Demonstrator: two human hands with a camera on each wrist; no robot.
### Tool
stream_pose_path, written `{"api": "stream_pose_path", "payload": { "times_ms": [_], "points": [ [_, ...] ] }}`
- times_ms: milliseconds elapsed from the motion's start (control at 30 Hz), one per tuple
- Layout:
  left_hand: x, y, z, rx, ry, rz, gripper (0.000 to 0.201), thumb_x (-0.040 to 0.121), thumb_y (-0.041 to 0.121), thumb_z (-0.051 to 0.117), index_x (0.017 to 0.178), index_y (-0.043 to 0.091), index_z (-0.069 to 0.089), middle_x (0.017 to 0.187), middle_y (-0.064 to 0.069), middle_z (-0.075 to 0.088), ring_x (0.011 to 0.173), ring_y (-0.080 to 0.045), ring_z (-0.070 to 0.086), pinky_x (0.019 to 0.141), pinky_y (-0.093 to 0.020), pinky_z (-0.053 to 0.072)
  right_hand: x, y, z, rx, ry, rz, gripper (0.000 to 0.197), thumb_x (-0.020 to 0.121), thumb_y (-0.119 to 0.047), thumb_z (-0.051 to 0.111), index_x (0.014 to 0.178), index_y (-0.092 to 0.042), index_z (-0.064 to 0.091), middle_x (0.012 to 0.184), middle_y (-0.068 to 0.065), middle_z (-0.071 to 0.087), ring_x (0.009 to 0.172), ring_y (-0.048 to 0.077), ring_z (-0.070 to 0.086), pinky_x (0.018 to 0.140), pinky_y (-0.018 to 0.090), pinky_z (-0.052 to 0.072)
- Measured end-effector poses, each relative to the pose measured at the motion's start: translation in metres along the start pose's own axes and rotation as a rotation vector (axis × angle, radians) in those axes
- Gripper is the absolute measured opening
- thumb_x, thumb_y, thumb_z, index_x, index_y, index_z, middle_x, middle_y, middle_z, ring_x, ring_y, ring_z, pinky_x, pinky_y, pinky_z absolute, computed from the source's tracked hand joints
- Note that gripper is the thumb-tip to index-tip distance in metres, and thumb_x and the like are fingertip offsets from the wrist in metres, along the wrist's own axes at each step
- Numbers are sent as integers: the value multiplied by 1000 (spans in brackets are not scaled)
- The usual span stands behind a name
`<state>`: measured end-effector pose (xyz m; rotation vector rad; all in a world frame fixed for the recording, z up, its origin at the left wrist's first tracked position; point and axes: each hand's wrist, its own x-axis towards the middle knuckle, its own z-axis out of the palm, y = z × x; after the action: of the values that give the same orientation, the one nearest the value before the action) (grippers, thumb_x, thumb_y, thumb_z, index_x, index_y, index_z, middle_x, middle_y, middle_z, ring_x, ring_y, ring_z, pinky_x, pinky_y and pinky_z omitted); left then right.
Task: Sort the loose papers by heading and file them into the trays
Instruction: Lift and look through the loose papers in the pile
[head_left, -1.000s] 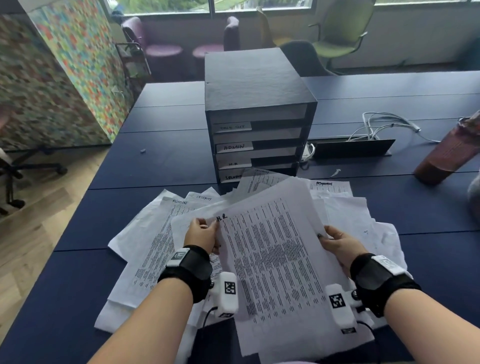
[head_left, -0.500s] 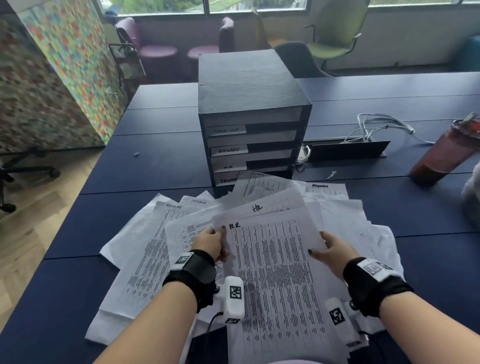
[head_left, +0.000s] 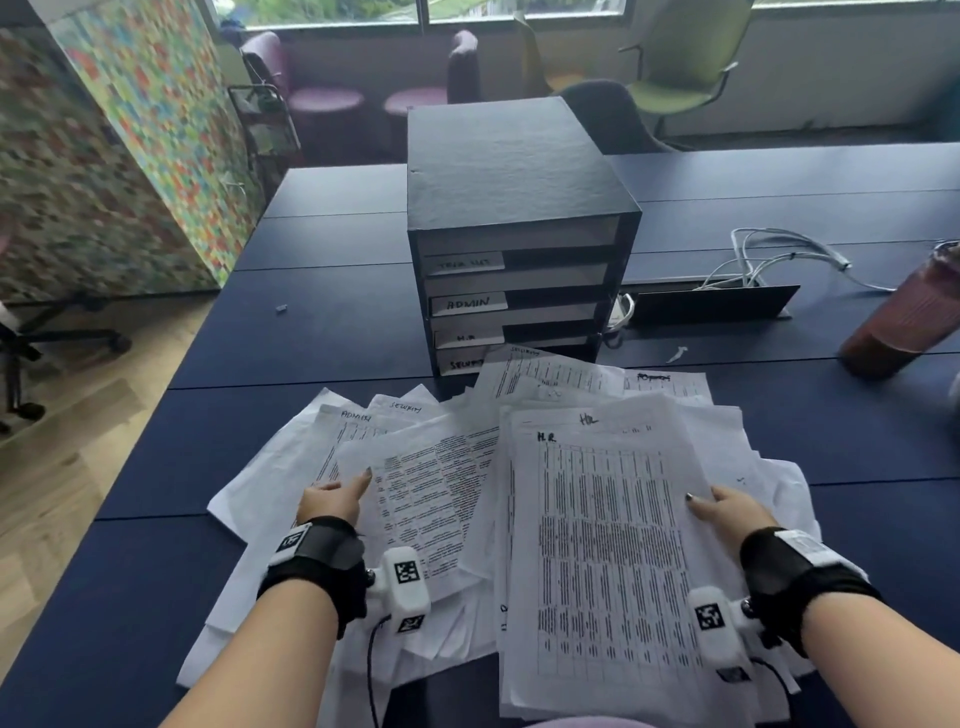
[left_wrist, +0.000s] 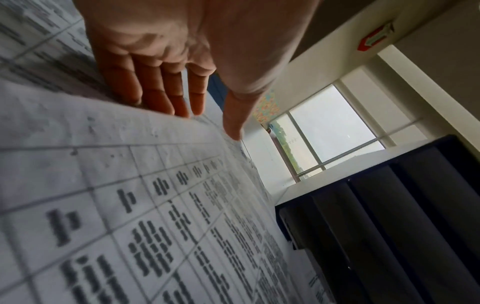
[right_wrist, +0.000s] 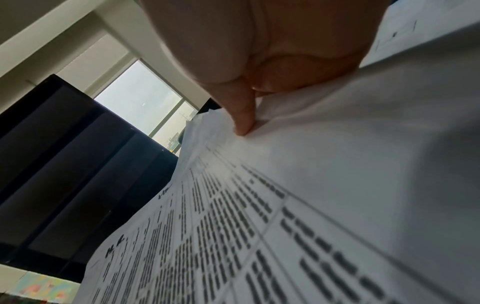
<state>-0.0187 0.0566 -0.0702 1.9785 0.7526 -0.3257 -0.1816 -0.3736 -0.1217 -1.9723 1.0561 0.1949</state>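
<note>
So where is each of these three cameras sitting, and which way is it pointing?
Head: worn on the head, looking forward and down at the table, black tray stack and spread papers; both forearms, left hand and right hand show.
Left wrist: on the left wrist, looking along the straight fingers over a printed sheet.
Right wrist: on the right wrist, looking along the thumb pinching the H.R. sheet.
Shared: both wrist views catch the tray stack and a window.

Head camera looks down over papers (head_left: 597, 519); wrist cameras skim close above them
</note>
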Motion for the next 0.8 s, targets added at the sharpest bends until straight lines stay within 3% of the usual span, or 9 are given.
{"api": "stream_pose_path", "payload": {
  "times_ms": [33,67,133,200,367,567,667,767,800],
  "points": [
    [-2,1,2,-22,-51,0,65,79,36,75,127,-2,53,124,-18,58,111,-33,57,93,-37,44,13,13,2,42,-19,9,68,65,-52,78,116,-9,63,110,13,68,105,33,62,97,44,47],
    [-5,3,4,-73,-101,15,60,79,31,76,123,-4,55,115,-18,62,102,-32,60,87,-36,48,20,20,2,63,-47,21,71,60,-52,81,115,-10,64,108,11,69,105,32,63,97,46,47],
    [-12,8,6,-153,-135,82,39,77,24,77,105,0,63,86,-10,66,74,-25,62,67,-33,53,7,11,0,69,-64,-2,40,69,-28,82,102,-11,67,98,8,72,96,29,66,95,47,48],
    [-20,19,0,-127,-90,189,27,80,31,72,93,8,65,74,-5,65,63,-22,59,55,-28,51,-20,-11,-5,78,-54,3,24,74,-11,77,96,-13,68,93,10,72,93,28,67,94,45,49],
    [-29,43,-29,-254,14,397,8,91,26,61,93,19,64,75,0,64,63,-16,57,53,-17,40,-33,-24,-7,151,-42,29,23,79,0,70,101,-3,62,89,14,66,85,27,61,90,41,48],
    [-27,61,-58,-427,102,461,24,89,25,64,110,13,64,95,-1,64,80,-14,57,72,-24,42,-31,-23,-8,125,-37,31,36,80,-5,71,114,2,59,99,15,65,89,24,59,85,32,45],
    [-32,73,-65,-479,148,512,26,90,19,62,114,8,61,101,0,62,89,-11,56,77,-23,41,-29,-23,-8,125,-33,11,32,82,-4,69,112,0,60,96,12,63,86,24,58,79,28,43],
    [-37,79,-66,-509,154,529,25,91,17,61,114,8,59,101,1,62,88,-8,56,71,-18,43,-30,-25,-8,202,-23,3,23,84,-1,66,106,-3,59,86,9,62,74,22,57,66,24,48],
    [-37,80,-63,-502,144,533,23,91,18,62,112,11,59,99,2,63,83,-7,57,66,-13,43,-30,-25,-9,245,-25,14,24,84,1,64,107,-2,60,84,8,62,74,23,58,71,29,51]
  ]
}}
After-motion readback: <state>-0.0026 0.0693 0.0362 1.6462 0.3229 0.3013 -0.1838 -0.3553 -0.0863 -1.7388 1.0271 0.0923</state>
